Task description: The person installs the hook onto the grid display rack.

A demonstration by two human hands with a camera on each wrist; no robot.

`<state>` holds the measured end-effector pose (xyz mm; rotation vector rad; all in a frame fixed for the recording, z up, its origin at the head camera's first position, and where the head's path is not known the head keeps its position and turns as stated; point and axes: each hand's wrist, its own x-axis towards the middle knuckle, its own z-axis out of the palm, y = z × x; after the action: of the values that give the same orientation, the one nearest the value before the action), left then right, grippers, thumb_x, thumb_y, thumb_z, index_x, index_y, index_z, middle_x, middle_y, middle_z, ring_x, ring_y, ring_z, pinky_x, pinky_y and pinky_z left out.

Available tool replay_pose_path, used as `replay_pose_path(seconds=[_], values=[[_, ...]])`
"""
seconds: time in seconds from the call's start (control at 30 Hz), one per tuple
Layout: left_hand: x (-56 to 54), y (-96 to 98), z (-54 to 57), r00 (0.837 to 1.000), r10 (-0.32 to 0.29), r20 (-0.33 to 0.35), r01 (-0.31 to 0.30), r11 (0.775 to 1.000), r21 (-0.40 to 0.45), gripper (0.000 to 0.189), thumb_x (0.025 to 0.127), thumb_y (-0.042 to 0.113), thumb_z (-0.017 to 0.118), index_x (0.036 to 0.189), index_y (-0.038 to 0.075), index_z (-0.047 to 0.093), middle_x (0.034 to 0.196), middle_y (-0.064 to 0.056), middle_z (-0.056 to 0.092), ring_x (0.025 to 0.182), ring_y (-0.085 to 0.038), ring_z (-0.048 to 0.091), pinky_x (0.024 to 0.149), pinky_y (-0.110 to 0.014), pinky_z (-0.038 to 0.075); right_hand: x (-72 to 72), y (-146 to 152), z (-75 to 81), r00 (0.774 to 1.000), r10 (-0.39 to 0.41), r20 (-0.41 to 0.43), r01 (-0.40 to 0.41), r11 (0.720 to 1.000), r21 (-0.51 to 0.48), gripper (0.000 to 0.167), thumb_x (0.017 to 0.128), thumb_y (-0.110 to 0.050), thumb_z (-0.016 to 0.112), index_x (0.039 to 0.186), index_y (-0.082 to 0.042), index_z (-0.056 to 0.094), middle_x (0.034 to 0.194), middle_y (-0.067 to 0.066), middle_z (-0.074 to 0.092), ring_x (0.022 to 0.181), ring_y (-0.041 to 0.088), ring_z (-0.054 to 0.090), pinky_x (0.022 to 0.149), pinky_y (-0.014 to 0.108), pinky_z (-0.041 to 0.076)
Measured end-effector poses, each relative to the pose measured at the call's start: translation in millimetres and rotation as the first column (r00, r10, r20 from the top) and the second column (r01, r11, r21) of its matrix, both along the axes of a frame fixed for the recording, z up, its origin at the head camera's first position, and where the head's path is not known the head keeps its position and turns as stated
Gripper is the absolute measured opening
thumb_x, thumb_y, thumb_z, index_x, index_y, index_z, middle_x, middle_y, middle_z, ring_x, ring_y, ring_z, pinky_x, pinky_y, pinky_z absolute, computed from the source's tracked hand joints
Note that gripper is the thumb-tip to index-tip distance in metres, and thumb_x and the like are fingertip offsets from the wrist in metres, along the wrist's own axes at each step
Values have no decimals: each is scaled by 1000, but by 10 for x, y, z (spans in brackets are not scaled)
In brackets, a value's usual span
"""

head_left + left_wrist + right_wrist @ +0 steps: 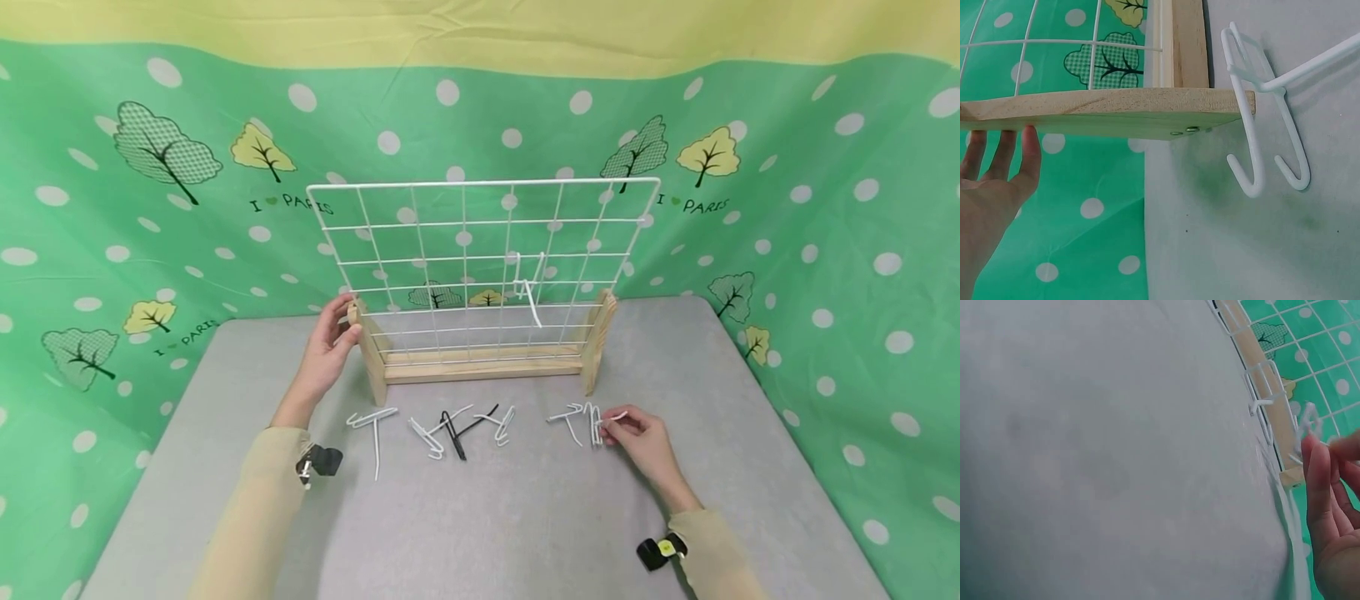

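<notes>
A white wire grid (438, 225) stands upright in a wooden base (480, 369). My left hand (330, 342) touches the base's left side panel (1110, 109) with its fingertips against the outer face. My right hand (637, 437) pinches the prong of a white wire hook (596, 427), low over the table in front of the base's right end. In the right wrist view this hook (1309, 419) is blurred at the fingertips. Another white hook (530, 292) hangs on the grid, right of centre, its prong pointing forward and down.
Several loose hooks lie in a row before the base: a white hook (375, 425) at far left, a white hook (427, 439), a black hook (454, 437), a white hook (504, 427) and a white hook (570, 417). A polka-dot green cloth (480, 108) hangs behind the grey table (495, 525).
</notes>
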<state>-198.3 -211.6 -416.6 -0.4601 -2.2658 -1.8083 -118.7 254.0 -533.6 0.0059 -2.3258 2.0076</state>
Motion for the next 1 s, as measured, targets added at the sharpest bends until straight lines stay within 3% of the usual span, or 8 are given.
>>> replay_pose_path(seconds=[0.2,0.37,0.63,0.83,1.0], values=[[-3,-3,-5,1000,5,-5,-5,1000,6,44,98,-8,46,139,-11,30,137,-34,38,117,-38,43,84,-18,46,-24,-8,11,993,-19,-119,20,1000,2,9,89,10,60,95,17,59,82,22,62,70,7,62,61,21,53],[3,4,2,1000,10,-18,-10,1000,11,44,97,-10,46,138,-12,31,134,-35,40,115,-37,44,83,-18,47,-40,-15,44,993,-29,-114,30,1000,7,10,89,8,63,96,15,61,87,23,63,73,8,63,63,22,54],[0,8,8,1000,5,-11,-4,1000,18,44,97,-10,46,138,-11,31,136,-34,39,119,-47,41,83,-16,45,-65,-53,86,991,-54,-124,47,997,-57,9,90,12,58,97,19,59,87,29,63,75,10,66,67,24,55],[6,2,13,1000,7,-10,-7,1000,22,44,97,-10,46,139,-11,31,136,-36,38,120,-48,41,83,-16,45,-103,-99,125,983,-83,-166,72,995,-74,8,91,13,56,96,18,58,87,25,64,76,10,67,70,26,55],[-8,-5,-5,1000,5,-7,-5,1000,8,45,98,-8,46,139,-10,30,137,-35,37,121,-49,40,84,-16,45,-137,-167,174,965,-104,-241,72,988,-139,8,88,17,57,96,20,55,83,12,64,74,8,66,68,24,55]])
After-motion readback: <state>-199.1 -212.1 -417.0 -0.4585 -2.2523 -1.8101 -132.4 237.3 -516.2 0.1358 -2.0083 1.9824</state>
